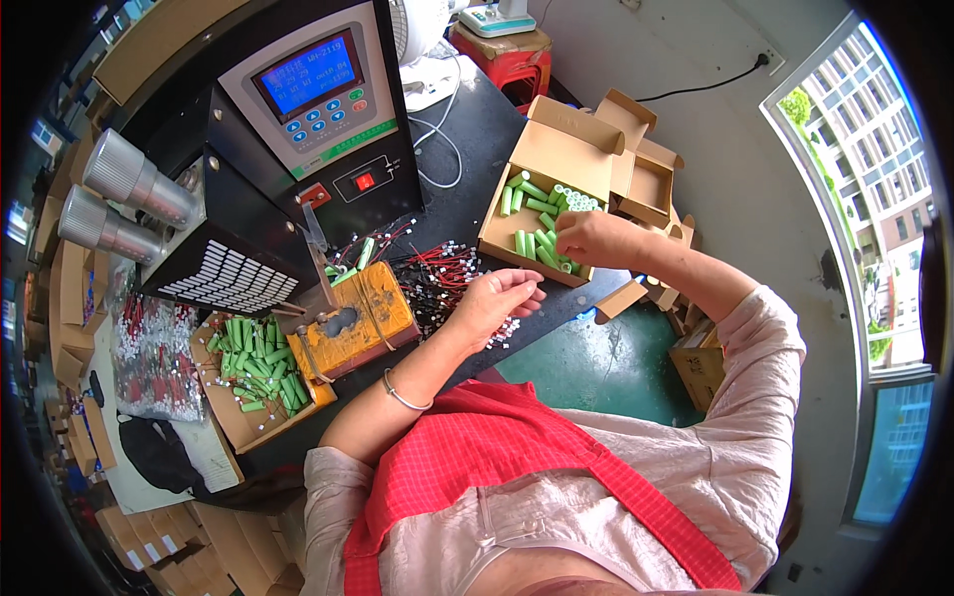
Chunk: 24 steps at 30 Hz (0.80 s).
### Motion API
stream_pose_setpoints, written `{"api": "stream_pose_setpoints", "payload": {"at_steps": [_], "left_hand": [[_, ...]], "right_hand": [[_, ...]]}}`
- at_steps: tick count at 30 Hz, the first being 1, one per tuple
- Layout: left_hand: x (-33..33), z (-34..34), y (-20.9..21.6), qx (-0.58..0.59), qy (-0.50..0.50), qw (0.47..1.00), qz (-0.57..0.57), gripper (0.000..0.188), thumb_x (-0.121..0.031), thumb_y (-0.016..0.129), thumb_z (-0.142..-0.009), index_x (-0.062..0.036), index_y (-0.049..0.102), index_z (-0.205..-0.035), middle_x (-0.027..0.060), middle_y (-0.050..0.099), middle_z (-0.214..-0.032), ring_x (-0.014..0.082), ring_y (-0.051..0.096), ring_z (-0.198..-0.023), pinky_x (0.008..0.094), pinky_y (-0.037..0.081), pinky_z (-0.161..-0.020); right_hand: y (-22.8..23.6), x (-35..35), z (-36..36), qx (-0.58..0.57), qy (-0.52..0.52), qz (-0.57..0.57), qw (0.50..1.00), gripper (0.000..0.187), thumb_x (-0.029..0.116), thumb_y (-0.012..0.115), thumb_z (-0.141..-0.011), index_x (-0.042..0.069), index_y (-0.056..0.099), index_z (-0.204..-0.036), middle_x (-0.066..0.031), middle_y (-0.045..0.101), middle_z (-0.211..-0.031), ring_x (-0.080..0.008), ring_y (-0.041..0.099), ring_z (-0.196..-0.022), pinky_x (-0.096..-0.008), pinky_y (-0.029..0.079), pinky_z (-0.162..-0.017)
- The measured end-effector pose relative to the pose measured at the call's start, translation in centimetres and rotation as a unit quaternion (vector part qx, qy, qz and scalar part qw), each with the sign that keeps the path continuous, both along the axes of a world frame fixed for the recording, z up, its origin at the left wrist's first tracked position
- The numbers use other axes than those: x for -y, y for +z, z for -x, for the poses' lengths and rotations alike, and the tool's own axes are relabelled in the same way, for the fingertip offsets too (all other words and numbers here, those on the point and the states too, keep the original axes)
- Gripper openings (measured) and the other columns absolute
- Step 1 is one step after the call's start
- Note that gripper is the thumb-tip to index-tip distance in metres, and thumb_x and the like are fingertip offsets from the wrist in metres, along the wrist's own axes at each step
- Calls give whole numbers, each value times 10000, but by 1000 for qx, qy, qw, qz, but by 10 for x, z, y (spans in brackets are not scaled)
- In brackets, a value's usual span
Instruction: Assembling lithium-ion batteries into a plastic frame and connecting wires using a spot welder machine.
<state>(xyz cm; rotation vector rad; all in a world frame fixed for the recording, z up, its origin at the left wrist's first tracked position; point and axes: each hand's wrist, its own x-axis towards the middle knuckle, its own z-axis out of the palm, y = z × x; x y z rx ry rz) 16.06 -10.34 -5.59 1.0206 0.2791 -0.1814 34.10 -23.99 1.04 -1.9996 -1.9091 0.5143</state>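
Observation:
My right hand [599, 239] reaches over an open cardboard box [495, 238] of green cylindrical battery cells [538, 205]. Its fingers are bent down among the cells, and whatever they pinch is hidden behind the knuckles. Some cells stand on end with pale tips up, while others lie loose. Just left of that box, my left hand [494, 303] hovers by a heap of red and black wire leads [447, 273] with white connectors. Its fingers curl in with the thumb laid against them, and the palm is turned out of sight.
A black spot welder [393, 149] with a lit screen stands on the dark table at left. Before its electrodes sits a yellow block [370, 323] wrapped with bands. A carton [234, 422] of wired green cells lies left of it. Empty cardboard boxes [651, 179] stack behind the cell box.

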Motion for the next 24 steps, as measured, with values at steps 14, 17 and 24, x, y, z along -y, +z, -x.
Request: {"api": "stream_pose_setpoints", "payload": {"at_steps": [14, 17, 24], "left_hand": [[13, 4, -2, -99, 38, 961, 254, 211, -242, 560, -867, -201, 537, -1072, -10, 590, -947, 112, 566, -729, 239, 458, -569], [10, 4, 2, -103, 48, 961, 252, 184, -205, 537, -885, -171, 536, -1066, 10, 586, -910, 97, 532, -671, 177, 395, -477], [7, 1, -4, -107, 59, 955, 271, 187, -242, 592, -856, -145, 525, -1002, 53, 600, -894, 61, 510, -572, 145, 363, -420]], "right_hand": [[21, -4, 64, -138, -50, -113, 983, 108, 68, 639, -745, 17, 629, -840, -117, 606, -813, -262, 607, -777, -339, 497, -682], [-4, -5, 33, 17, -187, -76, 979, 200, 17, 557, -731, 31, 620, -920, -148, 588, -877, -312, 611, -775, -381, 501, -670], [-32, -5, 23, 175, -199, -44, 963, 125, 69, 527, -758, 51, 570, -874, -121, 536, -795, -298, 599, -672, -358, 507, -592]]}}
